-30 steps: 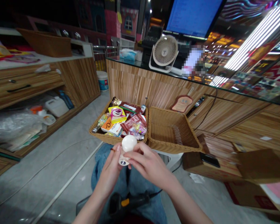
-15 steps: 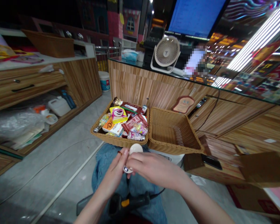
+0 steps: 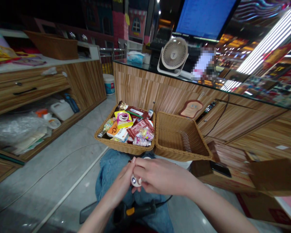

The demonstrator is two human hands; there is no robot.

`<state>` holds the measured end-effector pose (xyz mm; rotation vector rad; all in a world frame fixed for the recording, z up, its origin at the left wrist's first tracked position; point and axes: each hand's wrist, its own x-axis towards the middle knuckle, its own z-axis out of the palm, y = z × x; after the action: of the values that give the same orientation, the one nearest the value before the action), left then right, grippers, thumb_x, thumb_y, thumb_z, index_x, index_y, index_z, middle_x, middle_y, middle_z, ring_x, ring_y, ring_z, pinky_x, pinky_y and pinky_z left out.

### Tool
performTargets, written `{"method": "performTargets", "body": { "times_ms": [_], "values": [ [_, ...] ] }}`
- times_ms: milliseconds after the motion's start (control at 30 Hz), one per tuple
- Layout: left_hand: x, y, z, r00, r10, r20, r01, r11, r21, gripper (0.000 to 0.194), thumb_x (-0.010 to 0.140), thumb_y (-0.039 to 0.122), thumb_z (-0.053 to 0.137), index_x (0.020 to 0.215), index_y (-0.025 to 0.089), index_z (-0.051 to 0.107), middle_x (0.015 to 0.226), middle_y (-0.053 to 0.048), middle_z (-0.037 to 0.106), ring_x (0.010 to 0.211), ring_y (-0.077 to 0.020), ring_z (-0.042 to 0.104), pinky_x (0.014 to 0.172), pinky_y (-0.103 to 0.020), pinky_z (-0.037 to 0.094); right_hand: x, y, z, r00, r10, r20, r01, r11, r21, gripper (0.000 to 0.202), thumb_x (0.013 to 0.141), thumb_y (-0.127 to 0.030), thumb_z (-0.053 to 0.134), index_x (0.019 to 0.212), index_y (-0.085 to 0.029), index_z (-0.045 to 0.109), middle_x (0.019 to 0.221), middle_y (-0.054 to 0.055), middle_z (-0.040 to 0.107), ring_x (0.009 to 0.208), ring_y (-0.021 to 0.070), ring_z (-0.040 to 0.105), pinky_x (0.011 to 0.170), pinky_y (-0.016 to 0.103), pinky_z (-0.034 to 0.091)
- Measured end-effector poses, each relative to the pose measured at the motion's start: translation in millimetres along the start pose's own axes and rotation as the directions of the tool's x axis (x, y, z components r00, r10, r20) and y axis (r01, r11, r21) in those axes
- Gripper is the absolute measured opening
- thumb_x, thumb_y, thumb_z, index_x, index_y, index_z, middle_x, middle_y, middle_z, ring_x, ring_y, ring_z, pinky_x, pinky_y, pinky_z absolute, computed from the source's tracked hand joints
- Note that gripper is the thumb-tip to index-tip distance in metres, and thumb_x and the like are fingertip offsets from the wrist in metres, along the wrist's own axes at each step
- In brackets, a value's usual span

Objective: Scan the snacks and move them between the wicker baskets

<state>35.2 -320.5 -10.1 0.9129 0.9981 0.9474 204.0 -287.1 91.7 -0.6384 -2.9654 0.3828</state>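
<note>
Wooden counter (image 3: 138, 85), 2 wicker baskets (image 3: 126, 148) (image 3: 171, 133), fingers (image 3: 142, 171) around white object (image 3: 134, 181)

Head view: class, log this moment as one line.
left hand: holds small white object; right hand: holds it too; snack basket: beyond hands

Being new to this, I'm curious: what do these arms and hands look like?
They're a person's: bare forearms, no sleeves, cables or markings in view. The left hand and right hand are ungloved; a brownish spot at a left finger may be a ring.
</note>
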Motion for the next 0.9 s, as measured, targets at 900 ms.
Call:
{"method": "performTargets", "body": {
  "times_ms": [900],
  "values": [
    [4.9,5.6,-5.2,0.995,-0.097,0.009,0.096,0.994,0.056,0.065,0.080,0.086,0.065,0.073,0.022,0.074,0.051,-0.004,0.064,0.050,-0.0230,0.061,0.047,-0.030,0.047,4.5,17.7,2.1,0.996,-0.081,0.040,0.075,0.990,0.118,0.008,0.099,-0.021,0.077,0.096,-0.016,0.072,0.108,0.006,0.077,0.101,0.0187,0.074,0.080,0.023,0.056]
  ]
}}
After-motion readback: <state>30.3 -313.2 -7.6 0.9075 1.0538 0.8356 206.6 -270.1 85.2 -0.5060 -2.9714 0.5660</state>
